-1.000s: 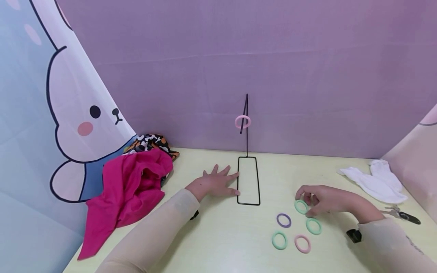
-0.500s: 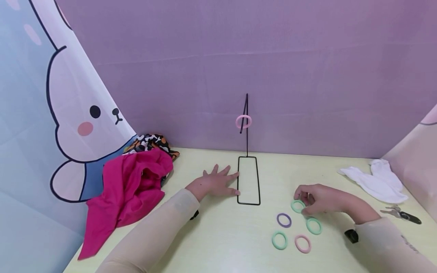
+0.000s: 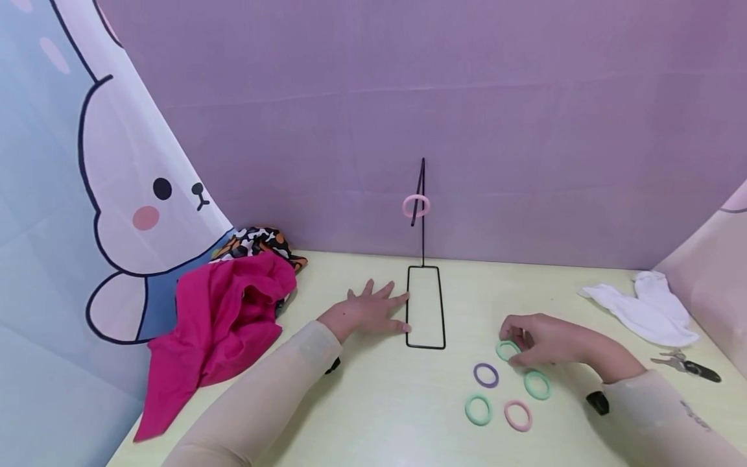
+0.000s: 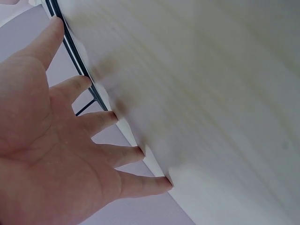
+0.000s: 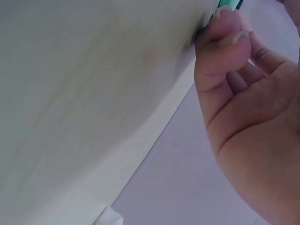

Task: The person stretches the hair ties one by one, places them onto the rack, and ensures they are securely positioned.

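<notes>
My left hand (image 3: 379, 310) lies flat on the pale table (image 3: 385, 402), fingers spread. Its fingertips (image 4: 140, 151) touch the left side of a black wire stand's rectangular base (image 3: 425, 307), also seen as a wire (image 4: 70, 42) in the left wrist view. A pink hair ring (image 3: 415, 206) hangs on the stand's hook. My right hand (image 3: 515, 347) pinches a mint green ring (image 3: 505, 351) at the table surface; the right wrist view shows only my thumb (image 5: 222, 40) and a sliver of this green ring (image 5: 230, 3). Purple (image 3: 486, 375), green (image 3: 537, 384), green (image 3: 478, 410) and pink (image 3: 517, 416) rings lie nearby.
A magenta cloth (image 3: 224, 324) and a patterned cloth (image 3: 259, 241) are heaped at the back left. A white sock (image 3: 644, 310) and a small metal tool with a black handle (image 3: 687, 366) lie at the right. Fabric backdrops (image 3: 408, 97) wall the table on three sides.
My right hand has drawn the green ring slightly left and away from the other rings. The left hand has stayed flat by the stand base.
</notes>
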